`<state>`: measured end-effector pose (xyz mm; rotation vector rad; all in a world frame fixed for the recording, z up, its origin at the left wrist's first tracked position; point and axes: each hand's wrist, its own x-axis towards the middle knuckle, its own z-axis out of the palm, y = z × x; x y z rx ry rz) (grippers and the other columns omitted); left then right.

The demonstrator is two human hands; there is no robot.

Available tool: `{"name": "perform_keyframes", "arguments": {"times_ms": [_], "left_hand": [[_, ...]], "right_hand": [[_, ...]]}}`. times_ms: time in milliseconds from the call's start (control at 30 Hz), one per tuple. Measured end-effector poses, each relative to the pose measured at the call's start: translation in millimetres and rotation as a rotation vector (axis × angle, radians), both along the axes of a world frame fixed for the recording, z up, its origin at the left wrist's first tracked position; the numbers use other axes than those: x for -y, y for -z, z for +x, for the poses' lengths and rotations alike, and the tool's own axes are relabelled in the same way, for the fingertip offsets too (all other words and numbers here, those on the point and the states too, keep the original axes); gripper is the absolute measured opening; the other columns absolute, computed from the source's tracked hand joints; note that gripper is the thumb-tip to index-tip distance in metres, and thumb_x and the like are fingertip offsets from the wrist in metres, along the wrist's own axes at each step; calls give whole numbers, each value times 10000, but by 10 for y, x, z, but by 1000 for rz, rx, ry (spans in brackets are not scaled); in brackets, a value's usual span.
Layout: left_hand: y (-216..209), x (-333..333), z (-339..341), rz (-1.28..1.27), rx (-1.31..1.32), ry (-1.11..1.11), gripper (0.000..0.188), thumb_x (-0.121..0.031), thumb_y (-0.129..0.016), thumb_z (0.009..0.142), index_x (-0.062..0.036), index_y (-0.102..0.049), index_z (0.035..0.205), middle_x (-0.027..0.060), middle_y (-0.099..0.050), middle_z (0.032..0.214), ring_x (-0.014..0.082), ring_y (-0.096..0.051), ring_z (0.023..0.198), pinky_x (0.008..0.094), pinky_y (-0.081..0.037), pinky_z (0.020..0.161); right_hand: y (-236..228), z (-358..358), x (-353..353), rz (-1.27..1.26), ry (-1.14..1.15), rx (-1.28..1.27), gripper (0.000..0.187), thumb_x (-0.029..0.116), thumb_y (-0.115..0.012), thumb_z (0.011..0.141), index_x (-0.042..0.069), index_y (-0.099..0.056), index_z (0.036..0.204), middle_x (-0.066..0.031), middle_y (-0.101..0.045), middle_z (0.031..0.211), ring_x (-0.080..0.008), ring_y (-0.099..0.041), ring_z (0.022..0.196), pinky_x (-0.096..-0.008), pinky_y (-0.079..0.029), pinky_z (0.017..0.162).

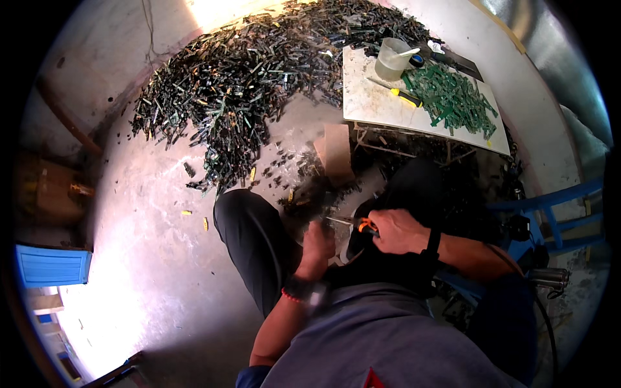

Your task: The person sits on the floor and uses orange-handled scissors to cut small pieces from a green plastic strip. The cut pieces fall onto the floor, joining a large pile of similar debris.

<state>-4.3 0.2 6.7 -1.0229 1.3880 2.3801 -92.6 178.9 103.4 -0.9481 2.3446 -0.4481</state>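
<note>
My right hand (400, 231) is wrapped round the orange and black handle of a screwdriver (367, 225). Its thin metal shaft points left, toward my left hand (317, 249). That hand is closed and slightly blurred, held between my knees; what its fingers hold, if anything, is hidden. Just beyond both hands, small dark bits (307, 202) lie scattered on the floor. A brown cardboard piece (337, 154) stands past them, in front of a low white-topped table (369, 107).
A large heap of dark strip-like parts (226, 97) covers the far floor. The table bears green strips (449, 97), a cloudy plastic cup (390, 61) and a yellow-black screwdriver (406, 97). A blue chair (556, 216) stands at right, a blue box (53, 265) at left.
</note>
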Motion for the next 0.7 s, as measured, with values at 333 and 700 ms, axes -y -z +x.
{"name": "perform_keyframes", "arguments": {"times_ms": [333,700], "left_hand": [[23,167,1,469,63,-51,483,-516,-314,957,-125,-438,703,-29,-279,499,114,-237,404,282,-227,422],[-147,145,-19,697,-133,20,506,-479,-262,980,-109,-438,683,-34,-260,498,115,-220,405,279,-218,434]], "right_hand": [[62,371,248,-694,423,1206,132,42,-551,815,49,-530,945,-2,-501,717,-78,-474,589,-232,-406,537],[-221,286,15,2,143,161,312,204,-519,810,21,-573,1057,-191,-636,835,-371,-621,807,-445,-485,699]]}}
